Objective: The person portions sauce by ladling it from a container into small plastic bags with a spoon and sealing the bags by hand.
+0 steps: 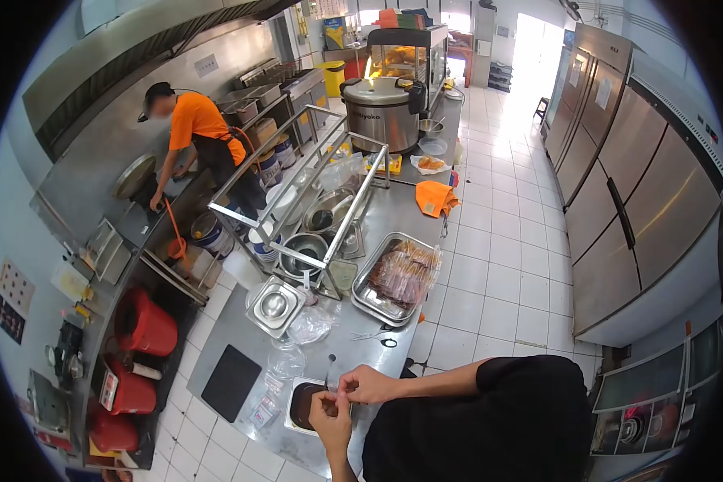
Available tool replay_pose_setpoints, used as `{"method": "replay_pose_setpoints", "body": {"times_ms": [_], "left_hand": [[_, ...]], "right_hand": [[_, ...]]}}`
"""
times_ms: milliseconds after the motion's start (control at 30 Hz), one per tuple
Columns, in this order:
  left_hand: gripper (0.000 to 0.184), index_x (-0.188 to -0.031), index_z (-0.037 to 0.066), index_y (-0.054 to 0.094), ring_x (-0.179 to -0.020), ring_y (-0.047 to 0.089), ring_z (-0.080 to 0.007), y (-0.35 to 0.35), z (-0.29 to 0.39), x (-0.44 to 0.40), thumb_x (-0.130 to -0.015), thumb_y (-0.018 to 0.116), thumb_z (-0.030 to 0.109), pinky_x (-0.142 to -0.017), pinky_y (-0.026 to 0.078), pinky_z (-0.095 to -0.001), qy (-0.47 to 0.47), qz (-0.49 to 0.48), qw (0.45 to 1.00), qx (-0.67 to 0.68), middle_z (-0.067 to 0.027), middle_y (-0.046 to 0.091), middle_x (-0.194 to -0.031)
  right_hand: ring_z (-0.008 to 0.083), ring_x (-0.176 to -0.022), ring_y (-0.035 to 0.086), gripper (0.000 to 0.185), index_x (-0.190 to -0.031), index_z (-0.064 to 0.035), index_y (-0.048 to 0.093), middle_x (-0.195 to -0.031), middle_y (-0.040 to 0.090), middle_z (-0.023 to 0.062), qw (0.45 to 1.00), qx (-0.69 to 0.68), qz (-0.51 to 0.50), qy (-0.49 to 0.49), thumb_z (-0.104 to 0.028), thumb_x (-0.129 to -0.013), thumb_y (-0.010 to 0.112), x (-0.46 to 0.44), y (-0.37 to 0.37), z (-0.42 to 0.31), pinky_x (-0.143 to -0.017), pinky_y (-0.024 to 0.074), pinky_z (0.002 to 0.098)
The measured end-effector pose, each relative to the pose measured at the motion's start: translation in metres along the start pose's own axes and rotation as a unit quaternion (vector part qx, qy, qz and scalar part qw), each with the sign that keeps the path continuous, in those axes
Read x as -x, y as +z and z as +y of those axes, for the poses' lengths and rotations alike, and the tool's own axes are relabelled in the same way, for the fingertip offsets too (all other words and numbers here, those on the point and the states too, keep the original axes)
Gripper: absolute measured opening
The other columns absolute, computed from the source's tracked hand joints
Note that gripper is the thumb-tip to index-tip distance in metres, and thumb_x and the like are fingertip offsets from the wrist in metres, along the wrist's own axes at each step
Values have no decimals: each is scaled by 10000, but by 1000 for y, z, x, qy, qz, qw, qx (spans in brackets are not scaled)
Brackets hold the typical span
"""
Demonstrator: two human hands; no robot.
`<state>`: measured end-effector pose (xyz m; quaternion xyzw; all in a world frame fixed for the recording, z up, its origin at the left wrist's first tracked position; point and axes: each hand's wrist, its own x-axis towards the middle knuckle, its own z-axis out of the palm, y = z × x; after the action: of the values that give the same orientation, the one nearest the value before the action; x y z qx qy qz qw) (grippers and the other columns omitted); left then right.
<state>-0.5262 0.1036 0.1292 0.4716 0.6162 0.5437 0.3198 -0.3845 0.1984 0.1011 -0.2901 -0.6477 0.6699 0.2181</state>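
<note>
My left hand [330,416] and my right hand [367,385] meet with fingertips pinched together over a white-rimmed container [294,421] with dark brown contents. A thin upright line shows near the fingers, but what they pinch is too small to make out. Scissors [384,341] with dark handles lie on the steel table beyond my right hand. Farther along stands a metal tray [365,303] of skewered meat [399,277], partly under clear plastic. Crumpled clear plastic bags [284,361] lie beside the container, close to a flat black board [231,383].
A steel frame rack [327,261] stands over metal bowls [304,248] on the table. Beyond it are a large cooker [377,120] and an orange cloth [435,198]. A person in an orange shirt [194,120] works at the left counter. Steel refrigerators [643,173] line the right.
</note>
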Motion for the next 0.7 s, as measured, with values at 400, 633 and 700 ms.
{"method": "replay_pose_setpoints", "body": {"times_ms": [400,633,700], "left_hand": [[19,-938,4,597,-840,605,-107,-25,-12,33,-942,608,-11,-766,468,-242,-81,91,988,90,-37,630,-898],[85,-918,-8,592,-779,604,-115,-18,1,36,-982,554,32,-665,478,-255,-44,133,989,57,-64,635,-864],[126,-902,-11,582,-713,594,-110,-19,2,36,-999,540,56,-606,466,-263,-26,108,994,12,-76,634,-810]], "right_hand": [[193,-678,638,209,-857,-17,667,-753,670,106,979,146,-98,-107,-206,-893,748,-14,22,-20,-635,498,345],[252,-708,651,196,-995,-32,620,-813,663,124,969,180,-81,-151,-223,-964,655,-2,28,-31,-649,499,384],[293,-704,638,210,-994,-37,584,-796,639,132,965,203,-64,-155,-247,-997,602,1,30,-35,-651,489,409]]}}
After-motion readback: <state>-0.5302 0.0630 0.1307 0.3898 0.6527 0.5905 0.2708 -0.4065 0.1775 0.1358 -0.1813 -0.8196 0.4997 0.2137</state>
